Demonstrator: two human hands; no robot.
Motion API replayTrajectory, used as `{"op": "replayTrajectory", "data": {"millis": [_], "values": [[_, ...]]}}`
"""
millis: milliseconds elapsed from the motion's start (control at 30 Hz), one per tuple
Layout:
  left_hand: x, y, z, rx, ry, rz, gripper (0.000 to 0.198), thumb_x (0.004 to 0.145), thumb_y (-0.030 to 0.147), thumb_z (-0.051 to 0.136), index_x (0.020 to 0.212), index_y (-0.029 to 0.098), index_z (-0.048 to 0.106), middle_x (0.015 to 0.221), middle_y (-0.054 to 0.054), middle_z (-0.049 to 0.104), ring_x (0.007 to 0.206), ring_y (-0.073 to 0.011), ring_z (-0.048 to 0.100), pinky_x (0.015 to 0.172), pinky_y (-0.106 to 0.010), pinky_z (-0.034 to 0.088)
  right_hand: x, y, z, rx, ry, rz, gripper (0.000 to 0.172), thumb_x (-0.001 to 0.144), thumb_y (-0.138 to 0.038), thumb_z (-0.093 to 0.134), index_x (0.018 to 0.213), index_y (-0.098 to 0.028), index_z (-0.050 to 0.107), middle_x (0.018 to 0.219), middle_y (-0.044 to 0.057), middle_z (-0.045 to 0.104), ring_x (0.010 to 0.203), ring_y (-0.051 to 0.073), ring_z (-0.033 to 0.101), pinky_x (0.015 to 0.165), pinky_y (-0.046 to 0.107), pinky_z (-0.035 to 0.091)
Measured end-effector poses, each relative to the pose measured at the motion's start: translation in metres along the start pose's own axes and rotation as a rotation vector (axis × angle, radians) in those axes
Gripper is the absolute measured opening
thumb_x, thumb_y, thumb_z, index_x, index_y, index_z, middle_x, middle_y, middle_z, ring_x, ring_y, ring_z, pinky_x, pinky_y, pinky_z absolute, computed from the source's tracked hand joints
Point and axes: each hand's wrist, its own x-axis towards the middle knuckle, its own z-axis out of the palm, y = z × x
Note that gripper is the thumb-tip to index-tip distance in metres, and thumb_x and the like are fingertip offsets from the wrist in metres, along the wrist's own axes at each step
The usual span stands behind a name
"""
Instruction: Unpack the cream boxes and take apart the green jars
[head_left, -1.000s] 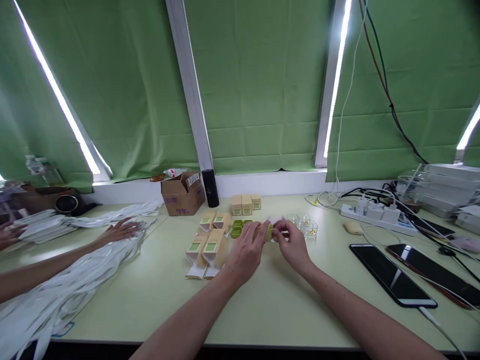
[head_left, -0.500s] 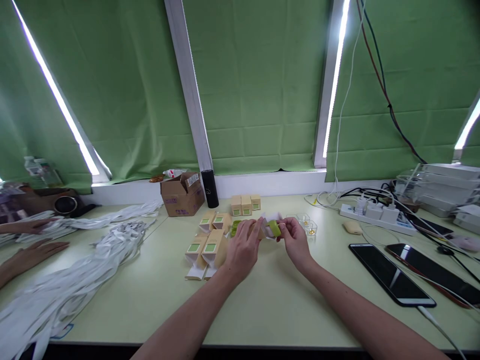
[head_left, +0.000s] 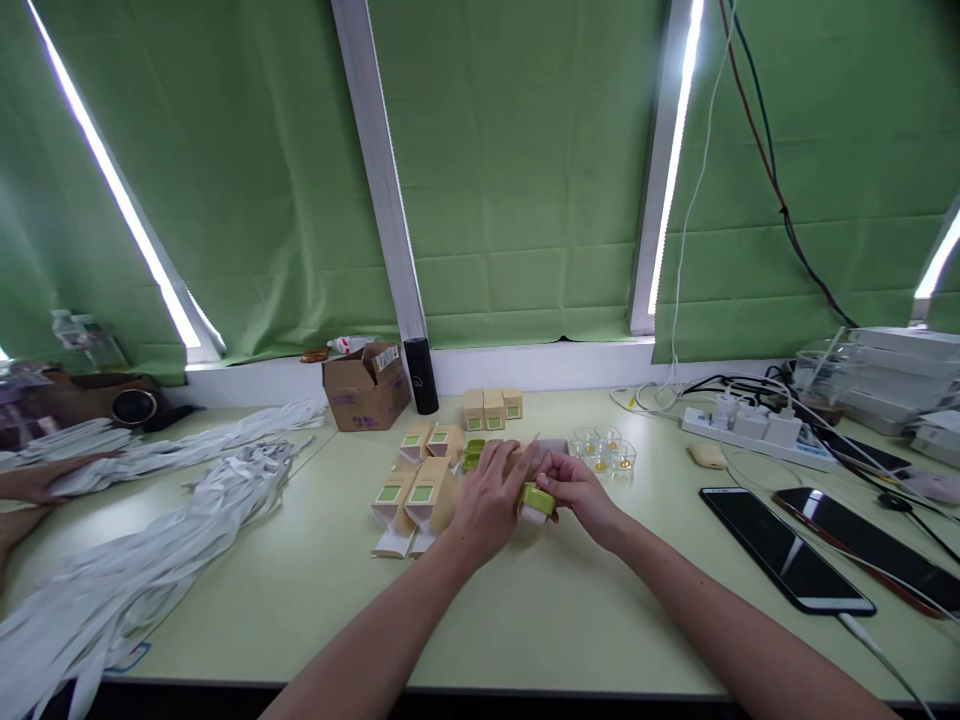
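Note:
My left hand (head_left: 487, 495) is closed around a small kraft cardboard box, mostly hidden by the fingers; a pale flap (head_left: 553, 447) sticks out past them. My right hand (head_left: 574, 488) pinches a small green band-like piece (head_left: 538, 498) with a white part below it, close against the left fingertips. Whether the piece touches the box I cannot tell. Behind the left hand lie several green pieces (head_left: 472, 455). Left of it, kraft boxes with green labels (head_left: 427, 495) have their white flaps open toward me. Small clear cups with gold centres (head_left: 602, 450) stand beyond my right hand.
Smaller kraft boxes (head_left: 492, 408) stand at the back, near a black cylinder (head_left: 421, 376) and an open carton (head_left: 366, 390). White straps (head_left: 172, 540) spread on the left by another person's hands (head_left: 45, 480). Phones (head_left: 784, 548), cables and a power strip (head_left: 757, 435) lie right.
The green piece in my right hand has moved down and toward me, beside the left fingers, showing its white part. More clear cups are visible. The other person's hands have shifted left.

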Motion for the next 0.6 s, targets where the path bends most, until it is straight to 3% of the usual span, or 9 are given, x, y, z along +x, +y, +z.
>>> {"op": "replayTrajectory", "data": {"millis": [100, 267, 400, 500, 600], "values": [[0.001, 0.002, -0.002, -0.003, -0.016, 0.009, 0.072, 0.092, 0.009, 0.052, 0.160, 0.027, 0.039, 0.137, -0.016, 0.058, 0.127, -0.0332, 0.053, 0.096, -0.048, 0.057, 0.004, 0.006, -0.002, -0.029, 0.036, -0.017, 0.049, 0.068, -0.059, 0.088, 0.072, -0.022, 0.054, 0.056, -0.006, 0.056, 0.046, 0.010, 0.049, 0.040, 0.022, 0.040], [0.001, -0.003, 0.001, 0.044, 0.037, -0.071, 0.070, 0.094, 0.007, 0.049, 0.159, 0.030, 0.039, 0.134, -0.014, 0.059, 0.126, -0.0323, 0.052, 0.095, -0.048, 0.058, 0.008, 0.002, -0.010, -0.112, 0.232, -0.144, 0.049, 0.071, -0.063, 0.084, 0.073, -0.023, 0.056, 0.071, 0.001, 0.072, 0.049, 0.011, 0.050, 0.042, 0.024, 0.038], [0.001, -0.014, -0.001, 0.084, 0.093, -0.162, 0.074, 0.091, 0.005, 0.053, 0.159, 0.030, 0.039, 0.135, -0.014, 0.058, 0.126, -0.0332, 0.051, 0.098, -0.050, 0.056, 0.006, -0.010, -0.018, -0.205, 0.291, -0.201, 0.044, 0.075, -0.061, 0.080, 0.075, -0.024, 0.057, 0.080, 0.005, 0.077, 0.052, 0.013, 0.052, 0.045, 0.025, 0.036], [0.002, -0.021, -0.003, 0.075, 0.135, -0.251, 0.078, 0.090, 0.005, 0.053, 0.161, 0.030, 0.036, 0.133, -0.014, 0.058, 0.125, -0.0332, 0.051, 0.099, -0.052, 0.055, 0.002, -0.018, -0.024, -0.442, 0.252, -0.210, 0.030, 0.084, -0.050, 0.072, 0.076, -0.025, 0.058, 0.079, 0.004, 0.077, 0.059, 0.017, 0.060, 0.052, 0.027, 0.039], [0.001, -0.024, -0.004, 0.048, 0.152, -0.305, 0.079, 0.089, 0.007, 0.055, 0.162, 0.030, 0.035, 0.131, -0.014, 0.058, 0.124, -0.0330, 0.051, 0.099, -0.052, 0.054, -0.002, -0.020, -0.026, -0.891, 0.207, -0.203, 0.013, 0.086, -0.028, 0.065, 0.074, -0.025, 0.060, 0.070, -0.001, 0.072, 0.060, 0.017, 0.059, 0.056, 0.027, 0.036]]}}
